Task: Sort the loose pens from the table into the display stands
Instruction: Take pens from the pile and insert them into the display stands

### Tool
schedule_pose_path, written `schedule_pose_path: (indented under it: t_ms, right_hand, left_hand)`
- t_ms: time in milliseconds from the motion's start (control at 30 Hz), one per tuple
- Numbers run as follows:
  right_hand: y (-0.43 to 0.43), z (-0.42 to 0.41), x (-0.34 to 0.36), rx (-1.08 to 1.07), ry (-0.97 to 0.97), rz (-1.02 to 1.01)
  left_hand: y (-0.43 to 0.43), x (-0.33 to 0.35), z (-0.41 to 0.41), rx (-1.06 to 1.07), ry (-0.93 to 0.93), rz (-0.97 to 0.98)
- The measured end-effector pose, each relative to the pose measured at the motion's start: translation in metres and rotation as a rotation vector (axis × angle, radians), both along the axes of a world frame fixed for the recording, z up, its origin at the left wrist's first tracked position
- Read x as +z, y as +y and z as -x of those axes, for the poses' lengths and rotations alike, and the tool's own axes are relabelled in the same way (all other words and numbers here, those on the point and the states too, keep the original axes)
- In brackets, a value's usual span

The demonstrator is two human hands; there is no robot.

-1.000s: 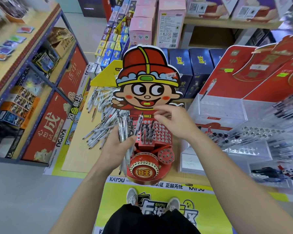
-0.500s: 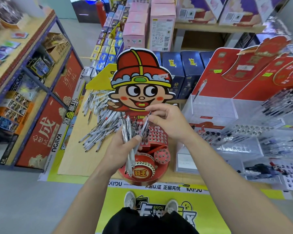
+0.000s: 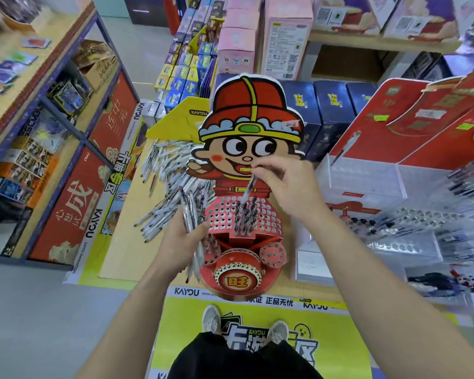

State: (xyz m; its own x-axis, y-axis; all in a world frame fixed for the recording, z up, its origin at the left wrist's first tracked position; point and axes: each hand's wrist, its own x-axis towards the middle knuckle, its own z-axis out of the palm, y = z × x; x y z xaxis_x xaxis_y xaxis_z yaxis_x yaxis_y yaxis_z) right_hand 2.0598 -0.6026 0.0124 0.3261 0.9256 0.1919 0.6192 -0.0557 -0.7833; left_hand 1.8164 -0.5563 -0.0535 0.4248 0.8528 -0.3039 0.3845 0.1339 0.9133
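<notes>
While the left hand grips a bundle of pens at the near left edge of the red cartoon stand, fingers and thumb curled round the barrels, the right hand holds a single pen over the stand's perforated top. That pen is pinched near its upper end between thumb and fingertips. It is tilted, with its lower tip pointing down at the rows of holes, just above a small cluster of standing pens seated in the middle of the top. Whether the tip touches a hole cannot be told. Many holes around the cluster show as pale open circles. The bundle fans upward past the left fingers, and its lower ends hang beside the stand's round, drum-shaped base.

On the tan table the loose pens lie in a scattered heap, left of the stand and a little farther back, the nearest ones close to the left hand. Right of the stand sit clear plastic display stands with rows of dark-capped pens, and beyond those rise red display boards. Behind the cartoon figure's head stand blue boxes, and shelving with boxed goods runs along the left. At the near edge the person's grey shoes show.
</notes>
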Motion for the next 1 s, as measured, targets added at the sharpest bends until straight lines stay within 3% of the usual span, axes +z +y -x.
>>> schedule_pose_path:
  t_ms: [200, 467, 1000]
  right_hand:
    - [0.001, 0.007, -0.032, 0.028, -0.071, 0.144]
    - [0.003, 0.005, -0.041, -0.030, -0.050, 0.140]
    - [0.000, 0.010, -0.051, 0.083, -0.100, 0.222]
  left_hand:
    - [0.000, -0.004, -0.001, -0.005, 0.041, -0.023]
    - [0.004, -0.005, -0.002, -0.037, 0.036, 0.011]
    - [-0.002, -0.002, -0.003, -0.009, -0.007, 0.043]
